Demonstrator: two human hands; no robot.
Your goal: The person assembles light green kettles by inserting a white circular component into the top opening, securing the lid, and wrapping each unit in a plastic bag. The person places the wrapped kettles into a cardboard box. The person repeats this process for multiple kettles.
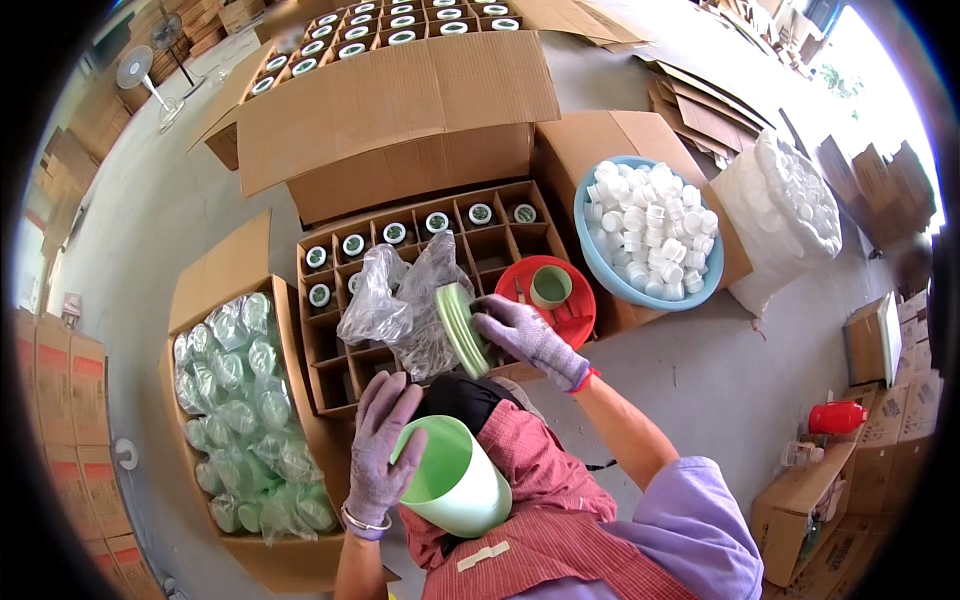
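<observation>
Your left hand [380, 450] stood at 10 o'clock of the pale green cup [462, 478], fingers spread and straight, thumb at the rim; whether the palm bore any weight, you could not have told from this view. The cup lay tilted on your red apron [540, 540], mouth toward 11 o'clock. Your right hand [520, 332] was closed on a ribbed green piece [460, 330], held on edge at 12 o'clock above the near side of the divided carton [488, 248].

The likeliest trouble was the cup rolling: it was round, the cloth beneath it sloped, and your open left hand gave it little more than a thumb. A shift of your knees could have sent it to the floor.

The ribbed piece was at risk too. Your glove gripped it from the 3 o'clock side only, so if it was several layers, as its ridges suggested, some might have slid out. The loose clear plastic bags [390, 300], bunched at its 10 o'clock, could have snagged on it.

At 1 o'clock sat the red basin [585, 305] with a small green cup [550, 287], close to your right wrist; a careless backward swing might have knocked that over.
</observation>
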